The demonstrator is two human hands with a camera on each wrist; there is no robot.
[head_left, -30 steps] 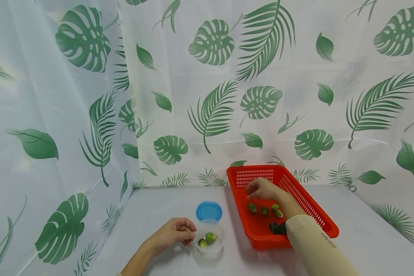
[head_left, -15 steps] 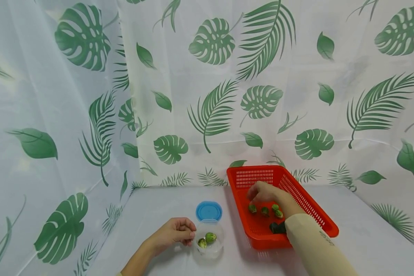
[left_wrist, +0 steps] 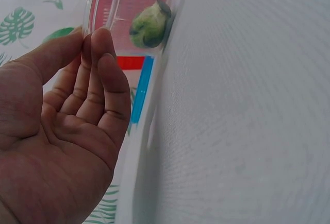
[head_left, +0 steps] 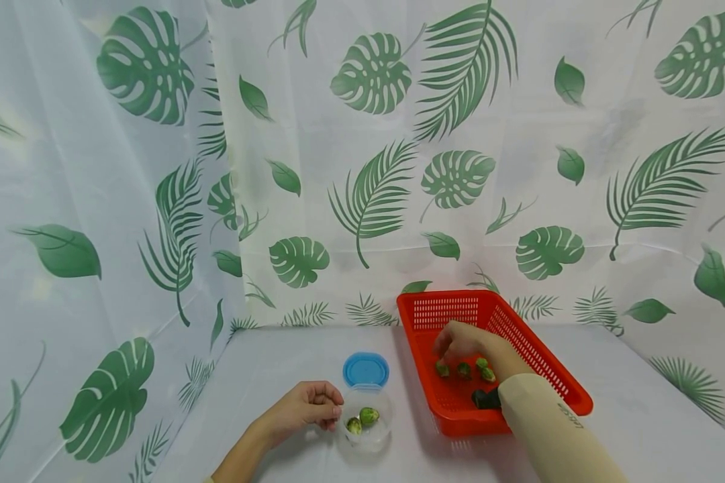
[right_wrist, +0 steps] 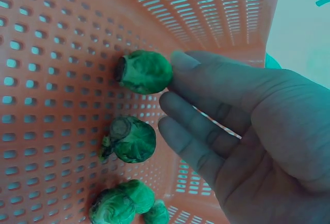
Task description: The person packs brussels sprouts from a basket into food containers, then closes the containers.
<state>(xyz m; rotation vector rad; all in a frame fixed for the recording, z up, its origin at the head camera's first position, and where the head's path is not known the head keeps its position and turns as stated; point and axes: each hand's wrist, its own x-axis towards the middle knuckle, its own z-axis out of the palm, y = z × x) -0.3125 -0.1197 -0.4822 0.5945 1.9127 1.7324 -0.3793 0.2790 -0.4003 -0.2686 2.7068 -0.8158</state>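
Observation:
My left hand pinches the rim of a clear plastic tub between thumb and fingers, as the left wrist view confirms. Inside the tub lie two Brussels sprouts; one sprout shows through its wall in that view. My right hand reaches down into a red basket. Its thumb and fingertips come up to the end of one Brussels sprout, not curled round it; whether they touch it is hard to tell. Another sprout lies beside that one on the perforated floor.
Behind the tub a blue lid lies on the white table. More Brussels sprouts sit in the basket, near a black band at the right wrist. A leaf-printed curtain closes off the back and left.
My right hand has lowered slightly and shifted a little right, toward the leftmost sprout in the basket. The left hand and the tub have stayed put.

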